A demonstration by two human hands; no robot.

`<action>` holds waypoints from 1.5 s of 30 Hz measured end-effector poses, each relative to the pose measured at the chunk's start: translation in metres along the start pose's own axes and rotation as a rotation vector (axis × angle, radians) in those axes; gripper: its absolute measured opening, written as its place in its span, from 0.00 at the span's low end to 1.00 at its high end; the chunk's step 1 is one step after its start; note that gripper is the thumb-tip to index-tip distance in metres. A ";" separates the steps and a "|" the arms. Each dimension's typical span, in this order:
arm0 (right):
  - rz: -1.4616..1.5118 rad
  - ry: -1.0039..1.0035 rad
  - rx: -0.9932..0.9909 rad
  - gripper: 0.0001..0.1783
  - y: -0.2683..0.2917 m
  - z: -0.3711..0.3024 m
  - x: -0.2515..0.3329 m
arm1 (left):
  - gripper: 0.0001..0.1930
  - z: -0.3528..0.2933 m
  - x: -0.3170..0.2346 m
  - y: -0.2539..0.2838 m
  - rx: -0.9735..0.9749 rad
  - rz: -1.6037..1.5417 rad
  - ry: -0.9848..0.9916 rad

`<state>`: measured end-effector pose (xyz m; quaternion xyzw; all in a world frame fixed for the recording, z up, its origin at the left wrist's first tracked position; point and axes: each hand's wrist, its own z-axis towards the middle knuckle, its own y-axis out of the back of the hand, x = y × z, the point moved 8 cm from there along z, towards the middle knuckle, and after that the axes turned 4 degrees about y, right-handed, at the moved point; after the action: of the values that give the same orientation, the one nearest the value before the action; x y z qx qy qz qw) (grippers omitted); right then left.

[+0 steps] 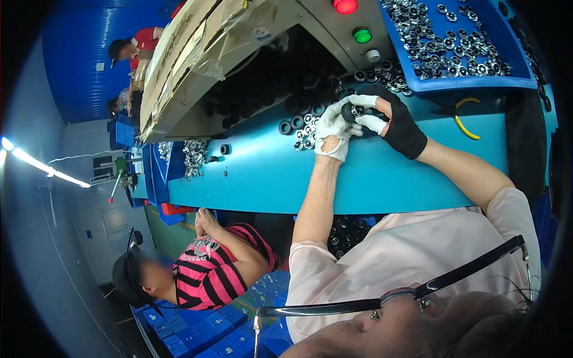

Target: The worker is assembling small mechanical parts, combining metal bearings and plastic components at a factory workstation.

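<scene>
My left hand (334,126), in a white glove, and my right hand (401,122), in a black fingerless glove with white coverings on the fingertips, meet above the teal work surface. Between their closed fingers is a small round black-and-chrome part (357,111); the fingers hide some of it. Several chrome round parts (307,136) lie just left of my left hand, with loose black rings (285,127) beside them. More chrome parts (385,74) are heaped beyond my hands. To the right of my right hand lie pliers with yellow handles (464,122).
A blue tray (465,85) of chrome parts stands at the far right. A machine panel carries a red light (345,6) and a green light (362,35); cardboard (179,65) covers its left side. Black parts (346,234) sit below the table edge. A person in a striped shirt (218,262) sits at left.
</scene>
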<state>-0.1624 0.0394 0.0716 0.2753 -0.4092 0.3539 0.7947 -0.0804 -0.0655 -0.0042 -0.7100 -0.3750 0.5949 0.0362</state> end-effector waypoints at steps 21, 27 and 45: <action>0.100 -0.239 -0.068 0.19 0.008 -0.005 -0.040 | 0.15 0.001 0.002 0.007 -0.038 -0.321 0.040; 0.162 -0.191 -0.041 0.18 0.004 -0.005 -0.033 | 0.17 0.001 0.001 0.002 0.006 -0.256 0.005; -0.038 -0.134 0.139 0.23 -0.006 -0.002 -0.032 | 0.16 -0.009 -0.011 -0.015 -0.108 0.377 -0.216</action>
<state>-0.1693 0.0266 0.0426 0.3606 -0.4308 0.3471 0.7510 -0.0799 -0.0577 0.0150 -0.7007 -0.2686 0.6428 -0.1543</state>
